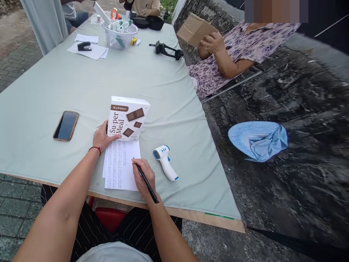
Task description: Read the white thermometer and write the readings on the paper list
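My left hand (104,137) grips the lower left corner of a white box (128,118) printed "NutriMotion Su-per Meal", with the thumb across its front. The box stands upright at the top of some paper sheets (120,167) covered in handwritten columns. In my right hand (144,176) is a black pen (147,183), its tip end pointing at the right side of the top sheet. To the right of that hand lies a white and blue infrared thermometer (165,162). A smartphone (65,126) in a brown case rests to the left of my left hand.
Farther back on the cloth-covered table (81,80) are a stapler (84,46) on papers, a clear basket (120,38) of bottles, a yellow tape measure (133,41) and a black strap device (167,50). A person at right holds a cardboard box (195,30). A blue hat (257,141) lies beyond the table's right edge.
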A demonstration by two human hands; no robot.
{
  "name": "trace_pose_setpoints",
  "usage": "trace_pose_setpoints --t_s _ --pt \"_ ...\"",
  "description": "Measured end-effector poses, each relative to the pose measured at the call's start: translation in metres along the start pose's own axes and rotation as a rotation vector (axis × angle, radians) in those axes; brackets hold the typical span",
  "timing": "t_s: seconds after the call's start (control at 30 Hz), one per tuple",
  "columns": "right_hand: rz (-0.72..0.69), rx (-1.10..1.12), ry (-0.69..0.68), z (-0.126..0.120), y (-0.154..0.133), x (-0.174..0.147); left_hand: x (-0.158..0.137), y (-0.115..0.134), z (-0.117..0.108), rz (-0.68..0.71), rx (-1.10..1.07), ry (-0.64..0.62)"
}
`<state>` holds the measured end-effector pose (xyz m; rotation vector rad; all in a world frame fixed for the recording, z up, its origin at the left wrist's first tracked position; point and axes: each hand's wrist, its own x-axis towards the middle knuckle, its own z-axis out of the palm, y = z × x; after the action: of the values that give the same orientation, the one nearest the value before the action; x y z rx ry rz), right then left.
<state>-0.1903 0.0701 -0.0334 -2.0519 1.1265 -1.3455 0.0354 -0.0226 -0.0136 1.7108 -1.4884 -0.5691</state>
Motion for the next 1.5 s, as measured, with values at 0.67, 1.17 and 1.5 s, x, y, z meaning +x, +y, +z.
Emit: trace_pose_setpoints --t_s 0.67,1.17,1.5 --pt "0.614 -0.805 -0.141 -0.067 0.06 0.009 -0.001 0.006 -0.007 0.002 -0.012 0.005" --pt "0.659 0.346 0.085 -0.048 0.017 0.031 0.001 0.002 -0.006 -0.001 0.009 0.013" --pt "0.649 0.836 0.133 0.012 -0.025 0.078 0.001 0.001 -0.006 0.013 0.027 0.027"
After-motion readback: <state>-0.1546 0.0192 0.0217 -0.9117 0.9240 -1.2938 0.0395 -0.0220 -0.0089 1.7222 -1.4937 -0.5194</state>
